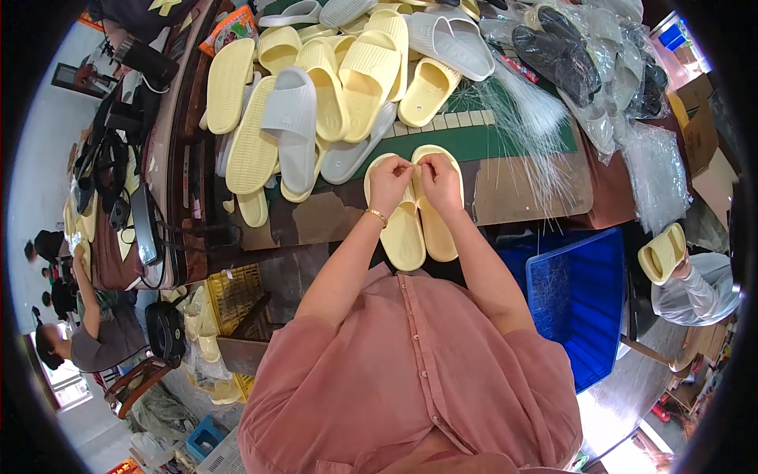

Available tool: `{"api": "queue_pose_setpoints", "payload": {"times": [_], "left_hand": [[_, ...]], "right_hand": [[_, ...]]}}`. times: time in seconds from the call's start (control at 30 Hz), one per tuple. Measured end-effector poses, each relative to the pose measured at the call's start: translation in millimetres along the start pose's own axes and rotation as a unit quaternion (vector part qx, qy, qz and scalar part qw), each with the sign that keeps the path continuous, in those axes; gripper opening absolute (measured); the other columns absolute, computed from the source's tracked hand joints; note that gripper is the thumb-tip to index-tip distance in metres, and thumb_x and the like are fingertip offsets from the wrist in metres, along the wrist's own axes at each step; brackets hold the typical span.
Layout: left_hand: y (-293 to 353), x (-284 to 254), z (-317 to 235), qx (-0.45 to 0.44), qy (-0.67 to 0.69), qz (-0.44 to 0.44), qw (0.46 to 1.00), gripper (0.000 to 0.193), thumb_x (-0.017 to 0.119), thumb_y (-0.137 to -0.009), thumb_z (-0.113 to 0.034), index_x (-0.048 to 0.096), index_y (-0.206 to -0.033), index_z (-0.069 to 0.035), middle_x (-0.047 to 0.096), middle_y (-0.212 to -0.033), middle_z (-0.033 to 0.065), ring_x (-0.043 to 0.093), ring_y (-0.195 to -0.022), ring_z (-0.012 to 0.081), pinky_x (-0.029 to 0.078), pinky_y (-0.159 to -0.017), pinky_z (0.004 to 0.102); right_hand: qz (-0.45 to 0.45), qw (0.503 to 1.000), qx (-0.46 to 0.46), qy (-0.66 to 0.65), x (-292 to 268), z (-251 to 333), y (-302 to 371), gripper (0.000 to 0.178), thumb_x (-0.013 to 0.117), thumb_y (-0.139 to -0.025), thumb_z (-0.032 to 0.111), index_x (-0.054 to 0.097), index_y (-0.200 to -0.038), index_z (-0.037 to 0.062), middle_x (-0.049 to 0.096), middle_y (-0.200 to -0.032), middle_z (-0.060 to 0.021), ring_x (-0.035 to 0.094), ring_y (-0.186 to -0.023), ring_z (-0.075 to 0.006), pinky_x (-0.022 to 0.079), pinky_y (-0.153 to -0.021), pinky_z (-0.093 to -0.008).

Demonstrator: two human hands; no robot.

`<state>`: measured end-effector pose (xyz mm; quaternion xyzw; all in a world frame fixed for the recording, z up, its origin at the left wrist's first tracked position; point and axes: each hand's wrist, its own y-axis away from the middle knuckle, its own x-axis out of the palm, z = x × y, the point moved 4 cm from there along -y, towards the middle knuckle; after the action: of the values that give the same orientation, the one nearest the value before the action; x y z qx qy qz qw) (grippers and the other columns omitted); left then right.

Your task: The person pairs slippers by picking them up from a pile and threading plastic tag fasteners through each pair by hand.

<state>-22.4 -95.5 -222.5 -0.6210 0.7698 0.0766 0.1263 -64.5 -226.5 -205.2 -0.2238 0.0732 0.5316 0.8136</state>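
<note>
A pair of pale yellow slide slippers lies side by side, soles down, over the table's near edge. My left hand is closed in a pinch over the left slipper's strap area. My right hand pinches in the same way above the right slipper, its fingertips close to the left hand's. Whatever lies between the fingertips is too small to make out. The hands hide part of both slippers. Right of them, a bundle of thin clear plastic strands spreads over the table.
Loose yellow and grey slippers are heaped at the far left of the table. Bagged dark slippers lie at the far right. A blue bin stands below the right edge. Two other people work at the sides, one holding a yellow slipper.
</note>
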Motion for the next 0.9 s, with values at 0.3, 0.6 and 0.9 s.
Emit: {"api": "queue_pose_setpoints", "payload": {"times": [0.3, 0.6, 0.9], "left_hand": [[2.1, -0.9, -8.2, 0.060, -0.067, 0.001, 0.996, 0.011, 0.067, -0.075, -0.009, 0.064, -0.079, 0.001, 0.062, -0.071, 0.0073, 0.058, -0.063, 0.0134, 0.048, -0.061, 0.0259], [3.5, 4.3, 1.0, 0.031, -0.004, 0.001, 1.000, 0.014, 0.064, -0.079, -0.012, 0.064, -0.087, 0.000, 0.062, -0.074, 0.0042, 0.056, -0.065, 0.0098, 0.046, -0.062, 0.0238], [3.3, 2.5, 1.1, 0.054, -0.012, 0.023, 0.998, 0.013, 0.062, -0.084, -0.011, 0.063, -0.087, 0.001, 0.061, -0.075, 0.0024, 0.055, -0.065, 0.0079, 0.045, -0.060, 0.0225]], "right_hand": [[0.007, 0.998, -0.055, 0.033, 0.3, 0.3, -0.6, 0.004, 0.056, -0.078, -0.001, 0.057, -0.080, 0.0019, 0.055, -0.077, -0.0155, 0.056, -0.074, -0.0336, 0.046, -0.066, -0.0403], [-0.009, 0.997, -0.060, 0.039, 2.8, 2.3, -0.4, 0.004, 0.055, -0.078, -0.001, 0.056, -0.080, 0.0016, 0.056, -0.077, -0.0164, 0.055, -0.075, -0.0353, 0.045, -0.066, -0.0418], [0.005, 0.998, -0.057, 0.038, 3.0, -0.8, 0.4, 0.002, 0.055, -0.079, -0.001, 0.055, -0.080, 0.0012, 0.056, -0.077, -0.0166, 0.055, -0.075, -0.0357, 0.046, -0.067, -0.0420]]}}
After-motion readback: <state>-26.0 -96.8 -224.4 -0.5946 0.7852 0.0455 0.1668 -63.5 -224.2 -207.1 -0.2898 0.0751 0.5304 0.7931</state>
